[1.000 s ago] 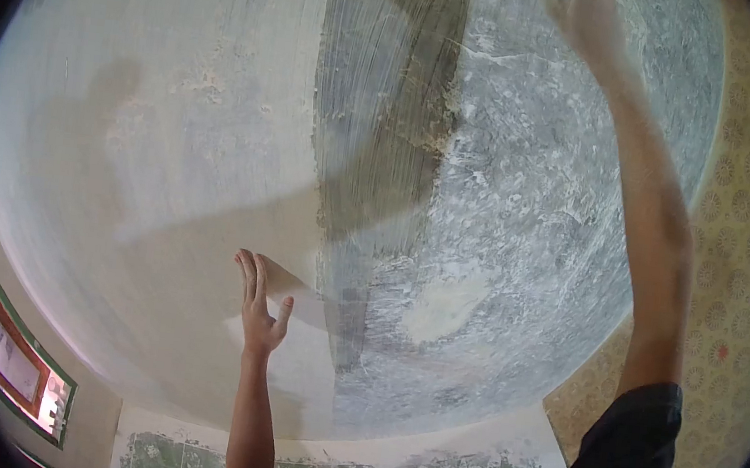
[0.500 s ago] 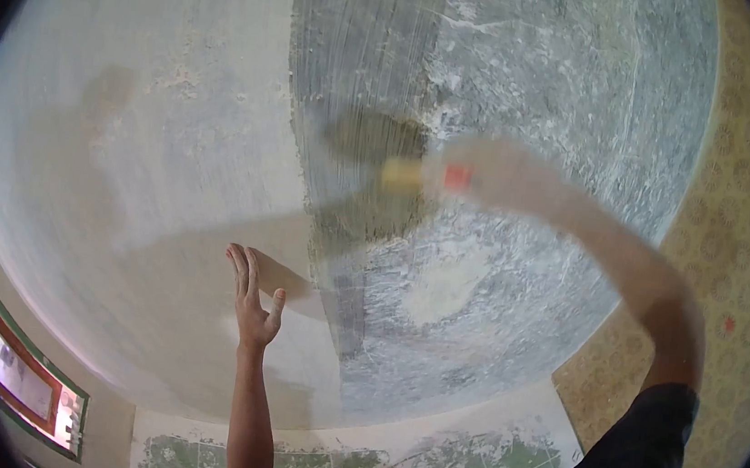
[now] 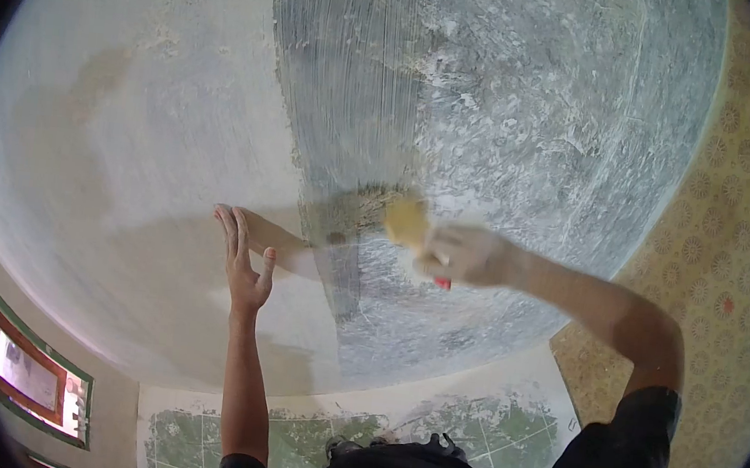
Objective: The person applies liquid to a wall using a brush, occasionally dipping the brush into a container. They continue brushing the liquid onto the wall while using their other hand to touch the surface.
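Note:
My right hand (image 3: 473, 255) is closed around a wide brush (image 3: 405, 222) with a yellowish body and a bit of red near its lower end. Dark bristles point left at the grey wall, right at the lower part of a dark, streaked band (image 3: 347, 67). The grip itself is partly covered by my fingers and slightly blurred. To the left, my left hand (image 3: 248, 266) is open, fingers stretched upward and thumb apart, at the pale smooth part of the wall (image 3: 174, 149). Nothing is in it, and its shadow falls just to its right.
Rough grey-white wall surface (image 3: 552, 116) spreads right of the dark band. Beyond it runs a yellowish patterned surface (image 3: 728, 225). Along the bottom lie white-smeared green tiles (image 3: 297, 450). A window (image 3: 23, 362) with a brown and green frame is at lower left.
My right hand has moved down with the brush, which now tilts more. My left hand appears slightly higher and further left as the view shifts, still open.

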Motion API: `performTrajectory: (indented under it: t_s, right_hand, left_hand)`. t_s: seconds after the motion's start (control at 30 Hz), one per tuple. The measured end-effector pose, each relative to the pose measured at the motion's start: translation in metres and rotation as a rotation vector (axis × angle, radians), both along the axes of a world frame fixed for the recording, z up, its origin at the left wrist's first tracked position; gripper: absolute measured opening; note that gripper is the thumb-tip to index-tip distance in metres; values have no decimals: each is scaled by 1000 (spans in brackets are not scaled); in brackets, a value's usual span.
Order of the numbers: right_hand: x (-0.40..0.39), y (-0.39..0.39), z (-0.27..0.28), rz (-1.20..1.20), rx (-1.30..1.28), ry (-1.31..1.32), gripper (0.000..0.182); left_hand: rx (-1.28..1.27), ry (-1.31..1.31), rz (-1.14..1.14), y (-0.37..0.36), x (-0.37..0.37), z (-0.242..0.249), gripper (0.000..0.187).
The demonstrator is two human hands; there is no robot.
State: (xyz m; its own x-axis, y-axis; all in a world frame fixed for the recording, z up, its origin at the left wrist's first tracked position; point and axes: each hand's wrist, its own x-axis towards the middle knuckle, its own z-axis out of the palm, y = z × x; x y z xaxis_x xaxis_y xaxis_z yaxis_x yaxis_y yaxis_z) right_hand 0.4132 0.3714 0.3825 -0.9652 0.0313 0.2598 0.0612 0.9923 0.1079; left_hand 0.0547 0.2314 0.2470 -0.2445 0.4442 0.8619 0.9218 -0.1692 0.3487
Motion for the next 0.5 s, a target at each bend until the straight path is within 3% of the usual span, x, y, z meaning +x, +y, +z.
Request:
performTrajectory:
  t_s: [0.03,0.07,0.13,0.17,0.2,0.27,0.33,0.43,0.5]
  right_hand:
    - [-4,-7,-9,374,319,236,37]
    - [-2,-6,-9,374,311,233,37]
    - [-3,-16,33,-447,-387,-351,16]
    - [-7,-31,75,-450,-240,-188,21]
    - [-14,-32,117,-611,-146,-204,27]
    - [3,15,148,-181,157,511,31]
    - [7,0,200,-153,569,737,24]
    - [-9,25,210,-89,712,810,21]
    - [-28,1,159,-243,283,620,18]
  left_hand:
    - [10,9,7,1,0,-1,83]
    - [16,20,14,1,1,-3,83]
    - [14,20,17,1,3,-2,83]
    - [20,22,21,1,3,-1,83]
    - [17,26,19,1,4,0,83]
    - [6,31,35,0,4,0,82]
    - [5,35,32,1,4,1,82]
    - [-8,19,27,0,5,-2,81]
    - [-21,7,24,-2,7,-4,80]
